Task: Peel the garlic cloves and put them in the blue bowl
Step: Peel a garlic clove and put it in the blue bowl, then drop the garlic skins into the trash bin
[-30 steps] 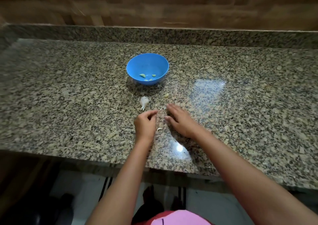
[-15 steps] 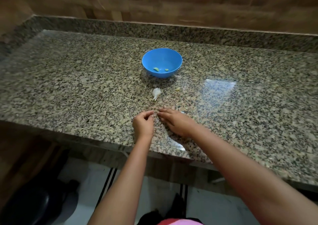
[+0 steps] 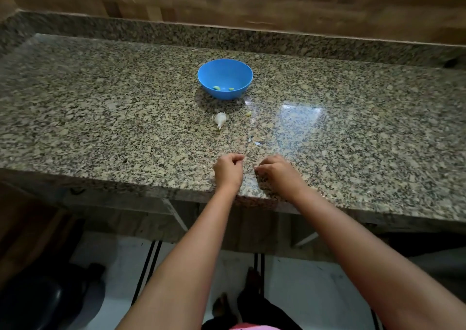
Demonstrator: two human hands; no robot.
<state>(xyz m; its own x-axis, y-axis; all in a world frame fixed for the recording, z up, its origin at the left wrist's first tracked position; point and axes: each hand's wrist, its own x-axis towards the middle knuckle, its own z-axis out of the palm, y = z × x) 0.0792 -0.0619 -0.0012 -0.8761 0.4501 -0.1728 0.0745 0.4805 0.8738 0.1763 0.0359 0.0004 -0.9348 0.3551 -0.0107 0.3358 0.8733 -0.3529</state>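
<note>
Both hands have drawn back toward the near edge of the worktop since a second ago, away from the garlic scraps. The left hand is curled, thumb meeting fingertips; whether its grip pinches a clove cannot be told. The right hand, fingers bent, may hold something small, also unclear. The blue bowl sits well ahead, with two peeled cloves inside. The remaining garlic bulb piece lies between bowl and hands, and a loose clove just right of it. The pull-back suggests peeling is happening close to the body.
</note>
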